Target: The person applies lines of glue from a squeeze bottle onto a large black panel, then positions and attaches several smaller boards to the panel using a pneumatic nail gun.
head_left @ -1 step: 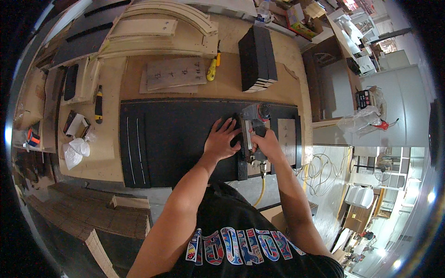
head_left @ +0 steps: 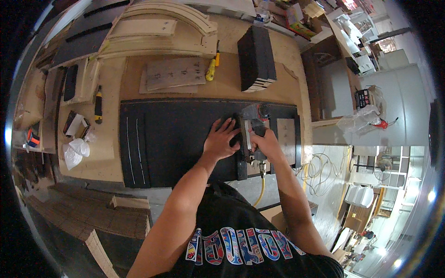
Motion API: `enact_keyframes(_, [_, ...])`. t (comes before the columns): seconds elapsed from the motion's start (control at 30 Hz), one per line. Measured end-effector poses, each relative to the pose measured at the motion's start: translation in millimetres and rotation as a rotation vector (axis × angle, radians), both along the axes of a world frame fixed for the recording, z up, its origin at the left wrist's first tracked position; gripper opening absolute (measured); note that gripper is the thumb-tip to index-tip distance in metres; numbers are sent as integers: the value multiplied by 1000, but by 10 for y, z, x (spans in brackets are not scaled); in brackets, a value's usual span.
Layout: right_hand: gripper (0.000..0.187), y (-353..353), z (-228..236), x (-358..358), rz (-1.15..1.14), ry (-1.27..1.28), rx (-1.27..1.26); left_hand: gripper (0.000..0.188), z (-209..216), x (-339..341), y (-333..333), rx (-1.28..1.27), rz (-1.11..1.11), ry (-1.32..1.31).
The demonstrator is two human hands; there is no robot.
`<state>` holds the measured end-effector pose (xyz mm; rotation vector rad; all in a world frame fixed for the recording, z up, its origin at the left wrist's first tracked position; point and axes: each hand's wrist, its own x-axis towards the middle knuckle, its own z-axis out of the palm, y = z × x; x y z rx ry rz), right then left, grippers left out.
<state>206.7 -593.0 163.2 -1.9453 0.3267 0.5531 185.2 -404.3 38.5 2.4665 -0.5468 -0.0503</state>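
The left hand [head_left: 221, 139] lies flat, fingers spread, on the large black rectangular panel [head_left: 176, 139] covering the wooden bench [head_left: 222, 83]. The right hand [head_left: 265, 144] has its fingers wrapped around a grey pneumatic nail gun [head_left: 252, 124] standing on a narrow black strip [head_left: 241, 162] near the panel's right end. Fastening appears under way; how many fasteners are already set cannot be told.

Even, bright shop light on workbench [head_left: 185, 88]; glare far right of it. Fisheye bends its edges, black vignette round; soft shadows, mild blur.
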Motion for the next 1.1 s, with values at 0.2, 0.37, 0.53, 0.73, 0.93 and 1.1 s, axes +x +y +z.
enact_keyframes(0.2, [21,-371,12,-361,-98,0,-225,55,-60,-18,-15,-73,25,-47])
enact_keyframes(0.37, [36,-762,164,-651,-52,-146,-498,57,-92,8,-20,-167,-21,-55])
enact_keyframes(0.53, [80,-851,-90,-660,89,-179,-959,62,17,-185,85,-149,-108,-5])
enact_keyframes(0.73, [89,-989,-871,-609,112,-239,-1182,43,-26,-897,512,-251,0,245])
enact_keyframes(0.93, [76,-254,-1064,-862,-168,-649,-1109,41,413,-297,1938,33,650,-230])
enact_keyframes(1.1, [62,814,-1013,-1382,107,-828,-590,90,551,729,2448,338,660,282])
